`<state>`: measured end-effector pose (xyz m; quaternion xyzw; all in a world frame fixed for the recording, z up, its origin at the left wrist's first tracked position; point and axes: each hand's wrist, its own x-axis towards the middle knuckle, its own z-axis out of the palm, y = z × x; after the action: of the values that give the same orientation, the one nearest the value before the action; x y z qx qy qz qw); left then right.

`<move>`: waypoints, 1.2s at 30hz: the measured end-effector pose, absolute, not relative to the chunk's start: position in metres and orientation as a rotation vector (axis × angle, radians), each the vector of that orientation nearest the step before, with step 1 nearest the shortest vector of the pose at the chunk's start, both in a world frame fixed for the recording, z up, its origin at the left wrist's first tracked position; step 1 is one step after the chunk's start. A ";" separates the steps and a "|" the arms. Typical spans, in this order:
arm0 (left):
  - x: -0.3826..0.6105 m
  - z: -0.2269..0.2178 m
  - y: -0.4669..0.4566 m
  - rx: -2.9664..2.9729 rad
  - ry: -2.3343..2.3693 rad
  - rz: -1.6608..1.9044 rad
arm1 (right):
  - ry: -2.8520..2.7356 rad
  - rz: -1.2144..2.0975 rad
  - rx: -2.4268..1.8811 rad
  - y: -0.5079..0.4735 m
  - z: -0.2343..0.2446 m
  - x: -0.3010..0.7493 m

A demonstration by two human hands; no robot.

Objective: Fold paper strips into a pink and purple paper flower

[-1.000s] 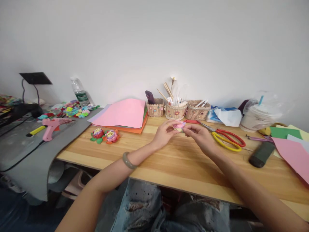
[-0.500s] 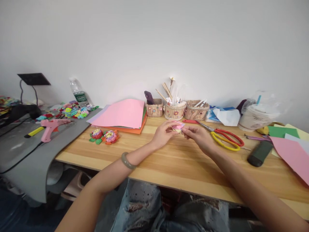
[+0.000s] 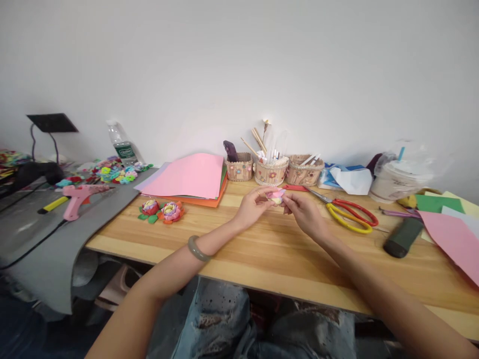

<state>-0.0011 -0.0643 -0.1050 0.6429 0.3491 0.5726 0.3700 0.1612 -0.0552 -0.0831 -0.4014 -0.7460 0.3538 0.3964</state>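
Note:
Between my two hands, just above the wooden table, is a small paper flower (image 3: 276,196) with pink, lilac and yellow petals. My left hand (image 3: 255,205) grips its left side with thumb and fingers. Pinched on its right edge are the fingertips of my right hand (image 3: 302,209). Fingers cover part of the flower. To the left on the table lie two finished-looking paper flowers, one purple-pink with green leaves (image 3: 149,207) and one with orange leaves (image 3: 172,212). Scissors (image 3: 350,215) with red and yellow handles rest to the right of my right hand.
Coloured paper sheets (image 3: 190,177) lie at the back left. Decorated baskets (image 3: 271,172) stand along the wall. A pink glue gun (image 3: 77,199) sits on the grey mat (image 3: 97,219). Rightward are a lidded cup (image 3: 400,179), a dark green object (image 3: 402,238) and more paper (image 3: 454,239).
The right hand has shifted slightly at the flower's edge, and more of the yellow part shows. The left hand stays nearly still, both keeping hold of the flower.

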 end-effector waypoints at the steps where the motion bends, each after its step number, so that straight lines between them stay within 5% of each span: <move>1: -0.001 -0.104 -0.065 1.635 0.901 1.466 | -1.890 0.895 -1.014 -0.055 -0.083 0.161; 23: -0.001 -0.110 -0.061 1.584 0.905 1.383 | -1.859 1.059 -0.960 -0.056 -0.075 0.164; 36: 0.000 -0.107 -0.066 1.672 0.901 1.316 | -1.838 0.875 -1.091 -0.055 -0.084 0.165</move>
<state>0.0003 -0.0655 -0.1065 0.6619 0.3568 0.5211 0.4037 0.1645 -0.0547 -0.0838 -0.4322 -0.7279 0.3465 0.4042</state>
